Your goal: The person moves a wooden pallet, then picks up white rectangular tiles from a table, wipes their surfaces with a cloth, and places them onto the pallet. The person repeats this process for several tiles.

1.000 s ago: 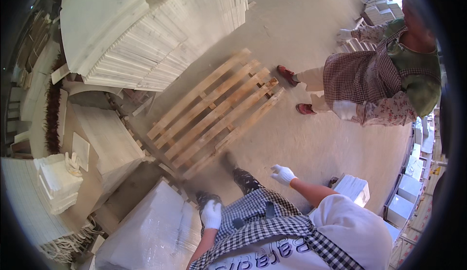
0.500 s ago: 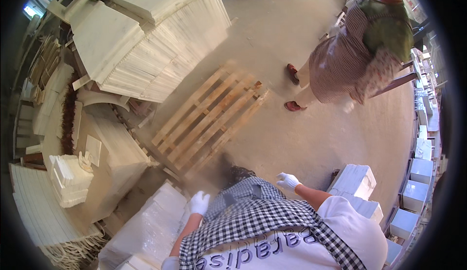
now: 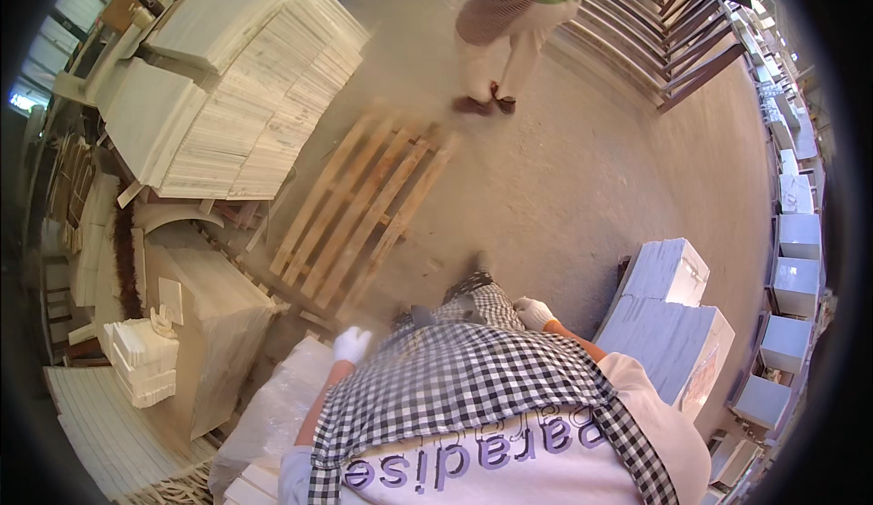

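White gloves cover both my hands, and they hang low at either side of my black-and-white checked apron (image 3: 455, 360). My left hand (image 3: 352, 344) is loosely open above the plastic-wrapped white stack (image 3: 282, 396), holding nothing. On the other side my right hand (image 3: 533, 313) is near the apron's edge, its fingers slightly bent and partly turned from view, with nothing visible in them. My foot (image 3: 483, 261) shows ahead of the apron. Beyond it on the floor lies a slatted wooden pallet (image 3: 359, 210).
White stone slabs (image 3: 264, 96) stand stacked at the far left, with a lower stack (image 3: 214, 300) nearer. White blocks (image 3: 668, 323) sit close on my right. Another person (image 3: 509, 32) is at the far side, near a dark metal rack (image 3: 664, 41). More blocks (image 3: 789, 341) line the right.
The view has shifted, so the pallet and slabs appear further left. One foot has come forward. My right hand has drawn closer to the apron. The other person has moved away and left.
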`<state>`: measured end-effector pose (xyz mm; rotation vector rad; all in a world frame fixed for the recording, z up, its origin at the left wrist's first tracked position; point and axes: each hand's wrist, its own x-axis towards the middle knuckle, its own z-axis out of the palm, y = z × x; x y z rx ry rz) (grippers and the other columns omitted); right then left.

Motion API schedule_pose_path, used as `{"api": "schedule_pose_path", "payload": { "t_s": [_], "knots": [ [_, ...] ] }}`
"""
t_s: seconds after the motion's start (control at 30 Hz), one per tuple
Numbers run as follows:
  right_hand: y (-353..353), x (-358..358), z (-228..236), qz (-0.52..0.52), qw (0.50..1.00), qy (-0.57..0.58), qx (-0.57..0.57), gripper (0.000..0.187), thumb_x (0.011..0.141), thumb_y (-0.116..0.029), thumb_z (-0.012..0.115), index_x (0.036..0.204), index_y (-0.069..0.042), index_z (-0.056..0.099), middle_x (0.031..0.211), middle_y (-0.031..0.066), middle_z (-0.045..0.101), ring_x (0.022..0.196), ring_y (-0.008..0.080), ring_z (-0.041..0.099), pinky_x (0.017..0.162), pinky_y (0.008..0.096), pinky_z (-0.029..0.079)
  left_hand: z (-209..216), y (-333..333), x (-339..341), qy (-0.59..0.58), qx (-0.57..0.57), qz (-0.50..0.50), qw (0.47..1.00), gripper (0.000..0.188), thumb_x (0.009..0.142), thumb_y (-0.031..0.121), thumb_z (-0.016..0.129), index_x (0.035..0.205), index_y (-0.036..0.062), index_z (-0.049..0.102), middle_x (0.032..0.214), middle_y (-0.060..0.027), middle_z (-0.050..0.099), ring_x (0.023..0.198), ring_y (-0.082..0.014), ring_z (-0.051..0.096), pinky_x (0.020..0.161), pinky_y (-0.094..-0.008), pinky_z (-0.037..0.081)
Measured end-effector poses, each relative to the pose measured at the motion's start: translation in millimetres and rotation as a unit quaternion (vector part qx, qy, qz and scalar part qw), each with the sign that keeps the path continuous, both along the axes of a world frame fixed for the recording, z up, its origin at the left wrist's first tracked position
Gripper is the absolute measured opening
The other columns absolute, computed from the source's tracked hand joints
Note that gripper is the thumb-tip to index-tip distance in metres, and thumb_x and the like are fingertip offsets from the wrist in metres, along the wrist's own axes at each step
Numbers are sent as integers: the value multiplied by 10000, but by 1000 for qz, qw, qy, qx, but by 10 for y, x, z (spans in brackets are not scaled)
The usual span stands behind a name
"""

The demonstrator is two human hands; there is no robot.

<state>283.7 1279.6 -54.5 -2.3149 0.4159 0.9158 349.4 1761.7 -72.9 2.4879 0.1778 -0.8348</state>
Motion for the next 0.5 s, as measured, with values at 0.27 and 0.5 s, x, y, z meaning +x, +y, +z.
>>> {"api": "schedule_pose_path", "payload": {
  "t_s": [0.27,0.5],
  "knots": [
    [-1297,163,-210,-135,987,-88,-1,325,878,-206,562,1138,-65,696,1091,155,708,1013,319,673,912,374,515,263,-1250,774,23,51,-15,998,472,864,487,553,993,61,712,1038,-228,683,1009,-395,638,875,-472,486],
    [-2792,-73,-183,-195,980,14,-18,420,823,-216,573,1208,-72,661,1196,192,668,1129,359,625,977,395,490,486,-2722,1291,-1,12,21,1000,481,887,461,559,1041,25,692,1070,-249,668,1034,-406,624,896,-452,471]
  ]
}}
